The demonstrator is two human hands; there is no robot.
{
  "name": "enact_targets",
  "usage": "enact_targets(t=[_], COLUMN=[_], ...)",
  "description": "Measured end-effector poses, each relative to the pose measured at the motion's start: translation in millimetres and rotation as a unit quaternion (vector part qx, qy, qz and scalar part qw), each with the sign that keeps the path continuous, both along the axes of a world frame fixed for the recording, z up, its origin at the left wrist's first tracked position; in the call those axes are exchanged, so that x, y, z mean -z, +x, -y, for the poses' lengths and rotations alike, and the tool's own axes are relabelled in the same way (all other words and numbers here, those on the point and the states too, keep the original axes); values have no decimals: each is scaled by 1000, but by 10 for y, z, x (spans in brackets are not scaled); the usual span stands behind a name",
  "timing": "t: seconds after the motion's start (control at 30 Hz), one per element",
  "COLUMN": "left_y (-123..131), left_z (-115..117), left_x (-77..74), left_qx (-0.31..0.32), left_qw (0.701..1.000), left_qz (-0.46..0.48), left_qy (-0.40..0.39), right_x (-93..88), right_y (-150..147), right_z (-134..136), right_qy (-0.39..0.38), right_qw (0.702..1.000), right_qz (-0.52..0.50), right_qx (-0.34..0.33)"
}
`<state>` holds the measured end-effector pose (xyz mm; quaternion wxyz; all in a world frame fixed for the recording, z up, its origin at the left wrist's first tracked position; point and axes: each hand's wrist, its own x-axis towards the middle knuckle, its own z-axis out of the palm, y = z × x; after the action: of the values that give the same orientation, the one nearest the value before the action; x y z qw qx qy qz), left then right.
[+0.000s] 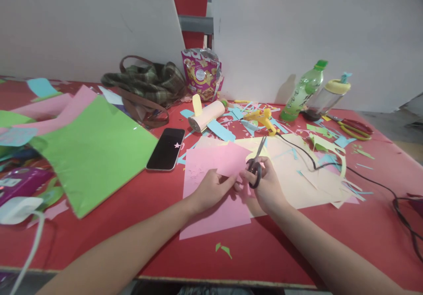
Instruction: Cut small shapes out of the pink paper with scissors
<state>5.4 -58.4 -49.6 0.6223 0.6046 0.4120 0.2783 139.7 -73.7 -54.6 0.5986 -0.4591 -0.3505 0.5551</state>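
Note:
Between the thumb and fingers of my left hand (pixel 213 189) is a piece of pink paper (pixel 233 157), raised a little off the table. A larger pink sheet (pixel 201 218) lies flat beneath it, with small cut-out shapes on its left part. My right hand (pixel 269 187) is closed on black-handled scissors (pixel 254 171), whose blades point up and away from me. Fingertips of the right hand are close to the pink piece's right edge; I cannot tell whether they touch it. Cream sheets (pixel 297 185) lie under and right of this hand.
A black phone (pixel 166 149) and green sheet (pixel 95 154) lie to the left. Behind are a paper tube (pixel 208 115), yellow glue gun (pixel 262 118), snack bag (pixel 202 75), green bottle (pixel 304 90) and glass jar (pixel 327 97). A black cord (pixel 363 174) crosses the right side among paper scraps.

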Motion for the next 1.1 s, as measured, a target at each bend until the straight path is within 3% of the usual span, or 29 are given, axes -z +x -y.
enact_targets(t=[0.17, 0.37, 0.57, 0.73, 0.87, 1.1], left_y=[-4, -37, -100, -131, -135, -174], left_z=[-22, -78, -190, -258, -266, -289], left_x=[-10, 28, 74, -38, -130, -146], left_qx=[-24, -48, -127, -186, -188, -145], left_qw=[1000, 998, 987, 980, 982, 989], left_qz=[6, 46, 99, 61, 14, -24], left_qy=[-13, -22, -27, -19, -8, 18], right_x=[28, -24, -123, -148, -133, -136], right_y=[71, 91, 106, 110, 116, 135], right_z=[-42, -56, -2, 33, 34, 20], right_qy=[5, -8, -30, -73, -57, -31], right_qw=[999, 999, 984, 954, 940, 931], right_qz=[21, 42, 47, 66, 93, 107], right_qx=[35, -5, -167, -282, -322, -347])
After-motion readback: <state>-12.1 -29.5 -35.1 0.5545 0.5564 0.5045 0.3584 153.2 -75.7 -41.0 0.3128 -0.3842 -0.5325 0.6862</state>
